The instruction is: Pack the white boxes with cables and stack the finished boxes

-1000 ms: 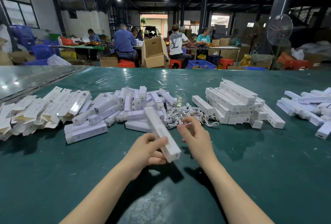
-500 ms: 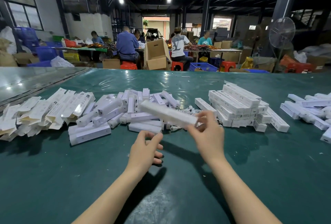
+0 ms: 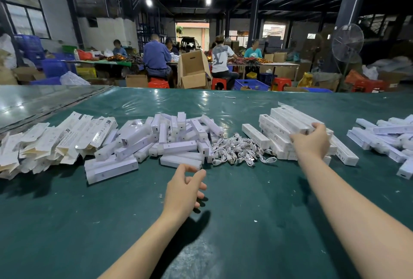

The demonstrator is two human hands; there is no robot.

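- Head view: green table (image 3: 67, 223) fills the lower frame, with a workshop behind it.
- Right hand (image 3: 310, 142) is out at 1 o'clock on the stack of finished boxes (image 3: 273, 137). Its fingers (image 3: 318, 125) are curled together over the near end of the top white box (image 3: 290, 120) and grip it. The thumb is hidden, so its position can't be told.
- The top white box lies flat on the stack, long axis running away to the upper left, in line with the boxes under it.
- Left hand (image 3: 183, 191) hovers low over the table at 12 o'clock, near the body. Its fingers are loosely curled and slightly spread, thumb apart, and it holds nothing.
- Cable pile (image 3: 237, 149): white coiled cables in a heap at 12 o'clock, between the loose boxes and the stack. It touches the stack's left foot.
- One single box (image 3: 254, 135) lies flat just beside the stack's left edge.
- Loose white boxes (image 3: 174, 138) sit in a jumbled heap at 11 o'clock, and a few stand on end.
- Flat printed cartons (image 3: 51, 142) are fanned out at 10 o'clock, overlapping each other.
- A second heap of white boxes (image 3: 384, 140) is at 2 o'clock, well apart from the stack.
- Background, 12 o'clock: seated workers (image 3: 156, 55) at a bench, an open cardboard carton (image 3: 193, 71), red stools (image 3: 158, 83) and blue crates (image 3: 251, 84).
- A pedestal fan (image 3: 347, 43) stands at 2 o'clock.
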